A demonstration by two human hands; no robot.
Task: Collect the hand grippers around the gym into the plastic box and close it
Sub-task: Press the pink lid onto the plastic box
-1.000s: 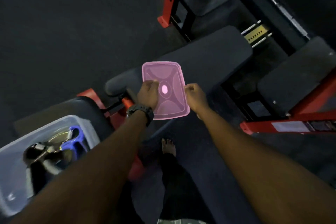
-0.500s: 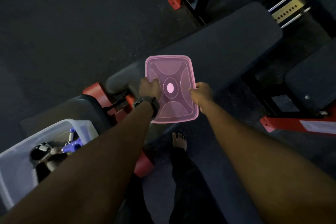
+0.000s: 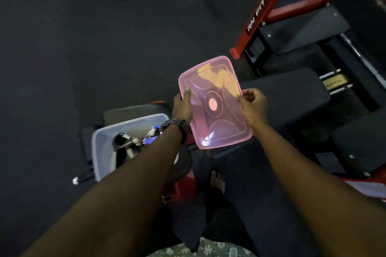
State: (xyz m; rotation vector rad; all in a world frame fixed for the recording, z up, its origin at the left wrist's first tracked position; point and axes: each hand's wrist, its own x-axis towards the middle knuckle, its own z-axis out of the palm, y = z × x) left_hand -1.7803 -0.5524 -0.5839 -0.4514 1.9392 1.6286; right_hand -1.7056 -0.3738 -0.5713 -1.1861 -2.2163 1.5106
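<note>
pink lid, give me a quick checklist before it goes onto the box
1. Lid held securely: ok. The left hand and right hand grip opposite long edges of the pink lid.
2. Box open and reachable: ok. The plastic box sits lower left, uncovered, partly hidden by the left forearm.
3. Hand grippers inside: ok. The hand grippers lie in the box.
4. Contents below the rim: cannot tell.
5. Lid over the box: not ok. It hangs to the box's right, above the bench pad.
6. Lid turned to match the box: cannot tell.
</note>
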